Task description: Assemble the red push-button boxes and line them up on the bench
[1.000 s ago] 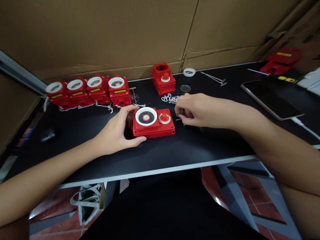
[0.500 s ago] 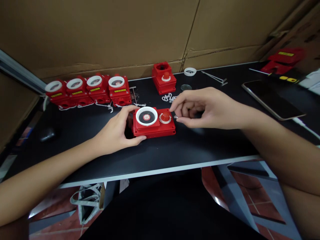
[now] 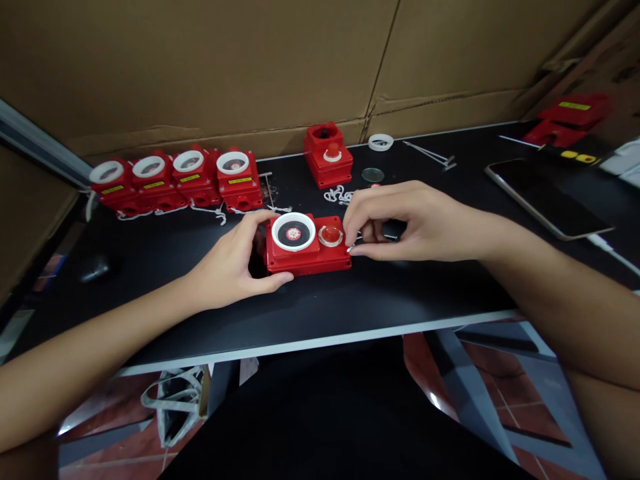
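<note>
Slants the left arm [image 3: 130, 327] in from the lower left, low across the near edge of the bench [image 3: 320, 313]. Opens the left hand [image 3: 225, 267] into a wide curve around the left end of a red box [image 3: 309, 262], with the thumb along the near side and the fingers bent round the far left corner, partly hidden there. Has the box lying flat between both hands, with its white ring [image 3: 313, 234] close to the left grip and its red dome [image 3: 331, 234] close to the right fingertips.

Slants the right arm [image 3: 540, 273] in from the right, with the wrist slightly bent and the knuckles above the bench. With the right hand [image 3: 400, 220], pinches a small bright piece [image 3: 349, 249] between thumb and forefinger, with the other fingers curled behind. Holds this piece beside the right end of the box, by the near corner; cannot tell whether touching. Cannot tell its shape either, being so small.

Faces, past the right hand, a white cord [image 3: 338, 194], a clear disc [image 3: 373, 175] and a second red box [image 3: 328, 167].
</note>
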Tool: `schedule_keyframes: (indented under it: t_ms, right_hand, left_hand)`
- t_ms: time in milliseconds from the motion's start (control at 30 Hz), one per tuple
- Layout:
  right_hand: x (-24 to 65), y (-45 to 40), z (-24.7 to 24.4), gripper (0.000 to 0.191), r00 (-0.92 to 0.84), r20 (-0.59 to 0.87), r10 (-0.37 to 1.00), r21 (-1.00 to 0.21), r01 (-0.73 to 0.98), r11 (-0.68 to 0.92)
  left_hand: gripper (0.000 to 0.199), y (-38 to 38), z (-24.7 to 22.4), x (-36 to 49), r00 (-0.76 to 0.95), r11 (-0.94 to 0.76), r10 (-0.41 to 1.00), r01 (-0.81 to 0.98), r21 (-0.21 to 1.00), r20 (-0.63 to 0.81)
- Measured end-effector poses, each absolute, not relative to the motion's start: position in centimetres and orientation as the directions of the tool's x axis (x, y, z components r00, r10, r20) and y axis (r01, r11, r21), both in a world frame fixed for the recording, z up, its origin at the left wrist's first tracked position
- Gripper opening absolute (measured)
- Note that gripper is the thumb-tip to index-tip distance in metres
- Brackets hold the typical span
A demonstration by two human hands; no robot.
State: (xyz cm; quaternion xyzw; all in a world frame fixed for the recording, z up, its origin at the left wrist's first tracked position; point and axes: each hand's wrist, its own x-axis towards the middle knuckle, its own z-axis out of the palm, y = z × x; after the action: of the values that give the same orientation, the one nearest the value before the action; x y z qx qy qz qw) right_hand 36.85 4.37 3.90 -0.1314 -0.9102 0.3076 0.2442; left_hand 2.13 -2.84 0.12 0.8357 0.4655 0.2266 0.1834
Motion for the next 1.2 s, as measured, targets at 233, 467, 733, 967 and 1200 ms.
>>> schedule_keyframes:
  t_ms: [233, 467, 733, 967, 1200]
  right_hand:
    - [36.9, 4.4, 3.8, 0.016, -0.854, 0.356, 0.379, -0.617, 0.09, 0.782]
    - [36.8, 4.4, 3.7, 0.015, -0.852, 0.376, 0.364, -0.609, 0.069, 0.79]
    - [36.8, 4.3, 3.6, 0.013, -0.86, 0.36, 0.361, -0.611, 0.075, 0.788]
    - [36.7, 4.4, 3.8, 0.017, -0.873, 0.332, 0.358, -0.595, 0.101, 0.797]
    - [39.9, 2.9, 8.1, 0.029, -0.487, 0.625, 0.61, -0.468, 0.392, 0.792]
  left_hand:
    - [0.087, -2.8, 0.0, 1.9, 0.472, -0.515, 0.853, 0.697, 0.498, 0.222]
    - [0.086, -2.8, 0.0, 2.0, 0.442, -0.479, 0.875, 0.74, 0.472, 0.195]
    - [0.086, -2.9, 0.3, 2.2, 0.416, -0.446, 0.892, 0.743, 0.499, 0.177]
    - [0.084, -2.9, 0.6, 2.5, 0.412, -0.436, 0.896, 0.742, 0.509, 0.167]
    - [0.083, -2.9, 0.8, 2.5, 0.404, -0.428, 0.9, 0.748, 0.507, 0.163]
